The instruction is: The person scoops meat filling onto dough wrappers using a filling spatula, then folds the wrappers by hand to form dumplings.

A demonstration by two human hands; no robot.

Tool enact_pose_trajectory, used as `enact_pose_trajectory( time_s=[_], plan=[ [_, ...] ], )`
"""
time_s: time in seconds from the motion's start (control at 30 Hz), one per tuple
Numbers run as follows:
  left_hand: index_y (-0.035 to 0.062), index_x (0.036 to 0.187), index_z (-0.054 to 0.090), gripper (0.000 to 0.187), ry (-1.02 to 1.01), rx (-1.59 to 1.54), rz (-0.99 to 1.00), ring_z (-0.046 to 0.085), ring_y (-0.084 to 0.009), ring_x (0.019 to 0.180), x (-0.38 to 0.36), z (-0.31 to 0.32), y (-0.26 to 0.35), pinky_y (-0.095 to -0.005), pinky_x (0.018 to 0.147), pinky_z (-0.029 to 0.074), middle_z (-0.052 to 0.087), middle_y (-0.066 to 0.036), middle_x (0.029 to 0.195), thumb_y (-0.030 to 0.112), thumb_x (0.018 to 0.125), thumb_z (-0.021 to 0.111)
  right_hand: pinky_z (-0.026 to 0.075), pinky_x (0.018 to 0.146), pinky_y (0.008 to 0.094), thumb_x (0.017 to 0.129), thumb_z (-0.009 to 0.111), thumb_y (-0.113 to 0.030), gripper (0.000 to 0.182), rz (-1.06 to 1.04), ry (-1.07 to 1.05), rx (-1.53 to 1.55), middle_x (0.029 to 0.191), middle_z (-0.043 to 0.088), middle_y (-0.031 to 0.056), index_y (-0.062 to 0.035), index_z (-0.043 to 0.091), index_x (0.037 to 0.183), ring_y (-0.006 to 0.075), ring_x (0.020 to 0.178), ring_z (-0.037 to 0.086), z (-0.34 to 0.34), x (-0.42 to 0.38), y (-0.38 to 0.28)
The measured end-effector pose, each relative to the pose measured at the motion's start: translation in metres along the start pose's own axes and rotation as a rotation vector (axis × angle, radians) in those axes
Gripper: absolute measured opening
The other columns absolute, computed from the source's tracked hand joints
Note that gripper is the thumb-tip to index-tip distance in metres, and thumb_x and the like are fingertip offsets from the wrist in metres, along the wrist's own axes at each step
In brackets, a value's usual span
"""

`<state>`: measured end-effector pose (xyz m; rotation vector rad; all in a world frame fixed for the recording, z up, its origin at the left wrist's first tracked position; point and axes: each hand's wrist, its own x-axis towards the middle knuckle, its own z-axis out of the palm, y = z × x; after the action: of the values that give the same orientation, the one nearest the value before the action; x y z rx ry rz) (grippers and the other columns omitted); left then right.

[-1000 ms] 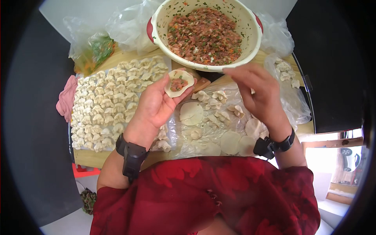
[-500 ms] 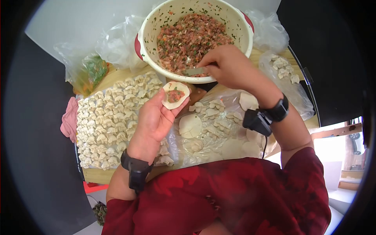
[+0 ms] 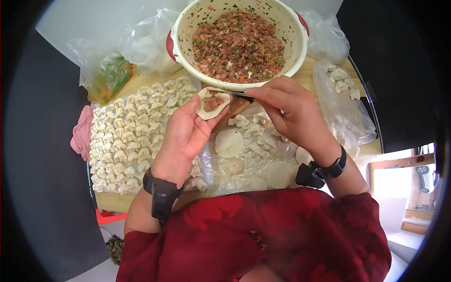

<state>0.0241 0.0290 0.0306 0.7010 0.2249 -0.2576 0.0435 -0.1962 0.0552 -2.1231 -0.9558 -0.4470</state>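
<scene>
My left hand (image 3: 188,131) holds a round dough wrapper (image 3: 207,113) with a small heap of meat filling (image 3: 213,103) in its middle. My right hand (image 3: 293,105) is closed on the handle of a thin flat metal utensil (image 3: 230,92), whose far end is over the wrapper, at the filling. Just beyond both hands stands a large cream bowl (image 3: 300,49) of minced meat with green and orange bits (image 3: 238,47). Flat wrappers (image 3: 229,143) and several folded dumplings (image 3: 256,128) lie on plastic below my right hand.
Rows of folded dumplings (image 3: 129,136) fill a tray on the left. Plastic bags (image 3: 148,44) lie behind it, one with something green inside (image 3: 116,73). Another bag with dumplings (image 3: 342,83) is at the right. A pink cloth (image 3: 83,131) hangs at the left edge.
My right hand has moved from the bowl's inside toward me, bringing the utensil out to the wrapper. My left hand still holds the wrapper in nearly the same place.
</scene>
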Motion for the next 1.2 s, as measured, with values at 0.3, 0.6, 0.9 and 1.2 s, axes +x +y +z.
enact_pose_trajectory(
  time_s=[0.3,0.6,0.9,1.2],
  plan=[
    [-0.0074,0.136,0.035,0.040,0.013,-0.007,-0.004,0.047,-0.0302,0.128,-0.012,-0.004,0.003,-0.0421,0.110,0.042,0.047,-0.021,0.138,0.017,0.105,0.030,0.052,0.070,0.0366,0.072,0.064,0.004,0.036,-0.192,-0.012,-0.202,0.089,0.065,0.0070,-0.0089,0.067,0.105,0.0287,0.085,0.062,0.001,-0.013,-0.006],
    [-0.0055,0.137,0.037,0.043,-0.131,0.022,-0.066,0.053,-0.0268,0.123,-0.027,0.012,-0.014,-0.0415,0.107,0.046,0.049,-0.017,0.137,0.023,0.105,0.030,0.047,0.059,0.0289,0.082,0.071,-0.010,0.025,0.356,-0.082,0.275,0.078,0.063,0.0089,-0.0037,0.065,0.105,0.0180,0.069,0.062,0.002,-0.018,-0.043],
    [-0.0031,0.133,0.046,0.044,-0.291,0.102,-0.078,0.057,-0.0209,0.117,-0.040,0.018,-0.023,-0.0373,0.103,0.048,0.054,-0.014,0.132,0.030,0.104,0.040,0.038,0.050,0.0258,0.084,0.070,-0.013,0.017,0.463,0.033,0.505,0.062,0.055,0.0002,-0.0007,0.067,0.096,0.0062,0.055,0.046,0.021,-0.018,-0.029],
    [-0.0044,0.128,0.054,0.040,-0.228,0.517,0.070,0.065,-0.0170,0.102,-0.038,0.022,-0.031,-0.0307,0.089,0.055,0.064,-0.012,0.114,0.025,0.101,0.051,0.038,0.051,0.0238,0.084,0.072,-0.017,0.016,0.469,0.141,0.514,0.065,0.054,-0.0026,-0.0037,0.064,0.087,0.0043,0.059,0.045,0.030,-0.014,-0.025]
  ],
)
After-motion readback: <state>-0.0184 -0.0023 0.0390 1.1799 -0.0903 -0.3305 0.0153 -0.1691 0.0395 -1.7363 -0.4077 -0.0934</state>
